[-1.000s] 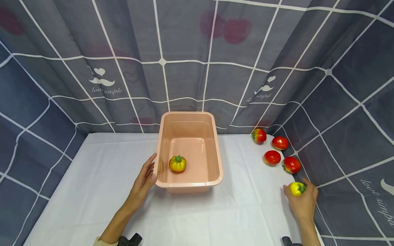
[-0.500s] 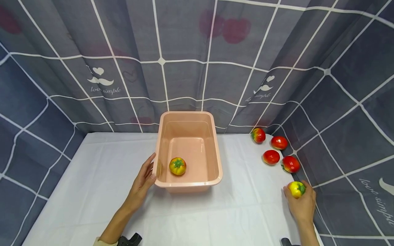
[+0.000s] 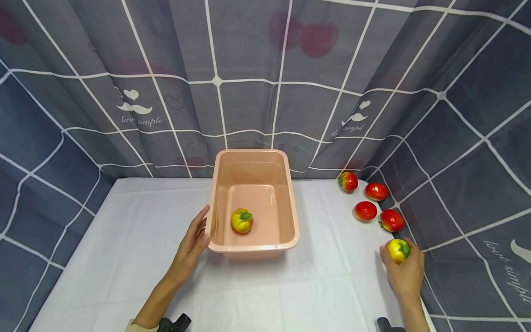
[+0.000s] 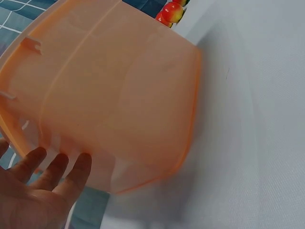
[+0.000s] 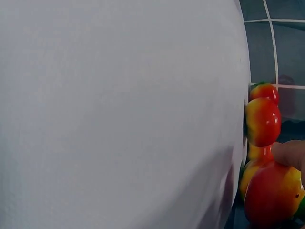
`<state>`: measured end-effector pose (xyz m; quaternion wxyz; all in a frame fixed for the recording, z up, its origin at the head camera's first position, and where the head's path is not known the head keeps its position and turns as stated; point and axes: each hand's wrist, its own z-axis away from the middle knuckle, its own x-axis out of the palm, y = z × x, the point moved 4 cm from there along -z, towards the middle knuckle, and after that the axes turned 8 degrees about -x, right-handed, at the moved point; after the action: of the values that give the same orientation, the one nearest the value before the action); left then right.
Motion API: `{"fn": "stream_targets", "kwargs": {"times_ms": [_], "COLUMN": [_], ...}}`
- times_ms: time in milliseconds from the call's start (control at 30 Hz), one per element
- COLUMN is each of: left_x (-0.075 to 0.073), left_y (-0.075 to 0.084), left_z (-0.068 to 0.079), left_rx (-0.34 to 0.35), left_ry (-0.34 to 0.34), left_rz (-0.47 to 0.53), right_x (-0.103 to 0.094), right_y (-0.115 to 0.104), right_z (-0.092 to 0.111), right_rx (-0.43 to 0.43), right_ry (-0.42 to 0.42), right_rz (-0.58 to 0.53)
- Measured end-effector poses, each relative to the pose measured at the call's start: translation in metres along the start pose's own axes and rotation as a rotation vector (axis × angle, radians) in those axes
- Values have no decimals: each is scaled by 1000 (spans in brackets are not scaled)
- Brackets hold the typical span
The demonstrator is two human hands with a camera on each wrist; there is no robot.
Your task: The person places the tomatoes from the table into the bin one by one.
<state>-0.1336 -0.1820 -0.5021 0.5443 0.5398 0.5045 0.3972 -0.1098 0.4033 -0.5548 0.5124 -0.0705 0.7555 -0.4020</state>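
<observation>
At the right edge of the white tablecloth, a yellow-and-red fruit is grasped by the right hand. Step in hand, as judged: the fruit is being secured at the edge, while the pink bin is attended to by the left hand. For any carry from this point, a firm hold and a clean lift away from the four red fruits just beyond would be called for; a low sideways sweep could set them rolling. Whether the grasped fruit is clear of the cloth cannot be told.

Grip, right: the fruit is pinched between thumb and fingers, the gap being closed to the fruit's width, with its green calyx left exposed. In the right wrist view only part of one finger is caught, so the full contact cannot be checked there.

Grip, left: nothing is clasped. The fingers are held extended, laid against the bin's near left side. One yellowish fruit is contained in the bin, resting on the floor toward the near left, untouched by either hand.
</observation>
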Motion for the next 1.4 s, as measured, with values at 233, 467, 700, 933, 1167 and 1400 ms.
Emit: {"fn": "stream_targets", "kwargs": {"times_ms": [233,467,700,933,1167,1400], "left_x": [0,0,-1,-2,-3,1], "left_y": [-1,-2,-3,-2,1,2], "left_z": [0,1,1,2,5,2], "left_rx": [2,4,12,7,-29,-2], "left_ry": [2,8,7,16,43,14], "left_rz": [-4,-10,-3,-6,-19,-12], "right_x": [1,8,21,37,46,47], "right_y": [-25,-52,-80,-102,-124,-149], "right_z": [5,8,6,9,10,12], "right_rx": [-121,-189,-307,-347,-370,-378], "right_ry": [26,-2,-22,-56,-92,-137], "right_rz": [-22,-72,-116,-153,-182,-214]}}
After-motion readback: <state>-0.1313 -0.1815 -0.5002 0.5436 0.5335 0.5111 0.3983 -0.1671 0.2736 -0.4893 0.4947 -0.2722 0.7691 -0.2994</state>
